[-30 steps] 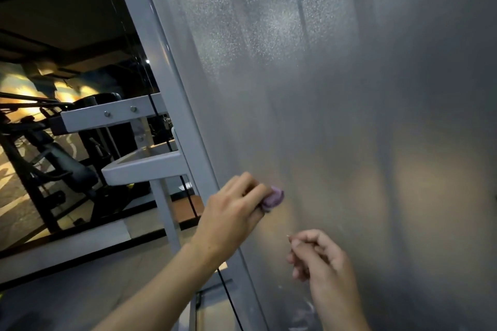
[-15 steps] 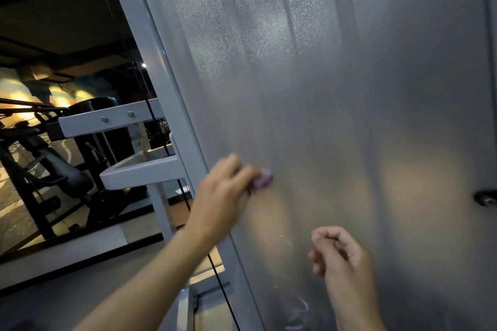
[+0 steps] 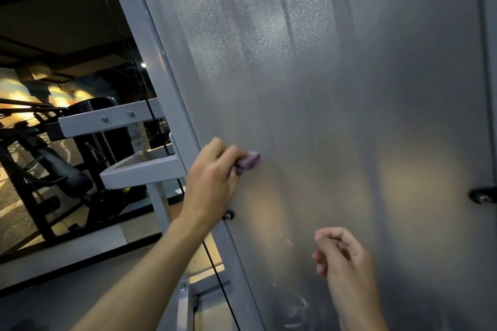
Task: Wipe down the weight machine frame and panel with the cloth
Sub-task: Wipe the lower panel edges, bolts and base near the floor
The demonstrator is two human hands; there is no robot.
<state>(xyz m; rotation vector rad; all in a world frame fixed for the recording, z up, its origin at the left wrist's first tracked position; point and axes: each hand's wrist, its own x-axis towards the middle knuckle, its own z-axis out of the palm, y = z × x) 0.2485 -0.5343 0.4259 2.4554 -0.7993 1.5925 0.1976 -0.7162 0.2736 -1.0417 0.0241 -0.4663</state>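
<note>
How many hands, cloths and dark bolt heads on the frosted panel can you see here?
Hands: 2, the left hand gripping the cloth, and the right hand, curled and holding nothing.
Cloths: 1, the purple cloth against the panel.
Bolt heads: 2, one and another.
Total: 5

I see a purple cloth (image 3: pixel 248 161) at nine o'clock on the frosted, speckled grey panel (image 3: pixel 336 88), whose frame (image 3: pixel 150 43) is pale grey, with black cable (image 3: pixel 217 277) at seven o'clock.
</note>
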